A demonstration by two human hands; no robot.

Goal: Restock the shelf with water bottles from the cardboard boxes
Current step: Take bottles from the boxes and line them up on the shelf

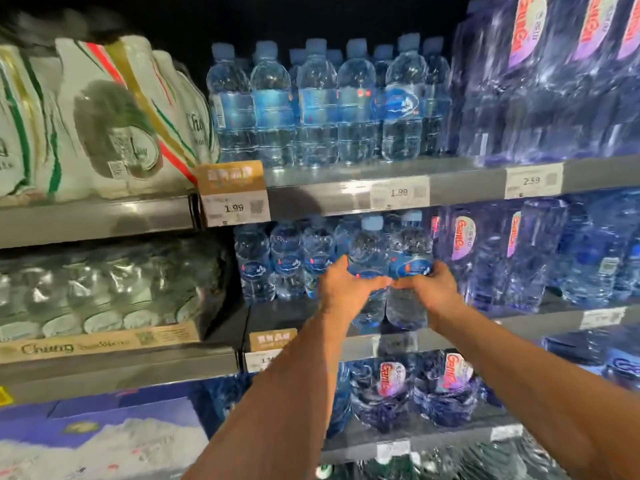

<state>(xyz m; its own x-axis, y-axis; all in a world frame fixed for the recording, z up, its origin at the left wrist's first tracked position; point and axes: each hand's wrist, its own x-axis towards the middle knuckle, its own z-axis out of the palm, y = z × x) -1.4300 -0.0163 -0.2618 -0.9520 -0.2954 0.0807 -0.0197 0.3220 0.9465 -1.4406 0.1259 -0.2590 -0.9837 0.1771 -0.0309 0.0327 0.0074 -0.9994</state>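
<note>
Two clear water bottles with pale blue caps stand side by side at the front of the middle shelf (540, 323). My left hand (343, 285) grips the left bottle (367, 252) around its middle. My right hand (434, 285) grips the right bottle (410, 247) the same way, and the fingertips of both hands meet between them. Behind and to the left, a row of like bottles (287, 258) fills the same shelf. No cardboard box of loose bottles shows in this view.
The upper shelf (467, 178) holds several more blue-capped bottles (318, 105). Shrink-wrapped packs of purple-labelled water (554, 81) fill the right side on every level. White and green wrapped packs (104, 116) sit left. A blue printed carton (104, 441) lies bottom left.
</note>
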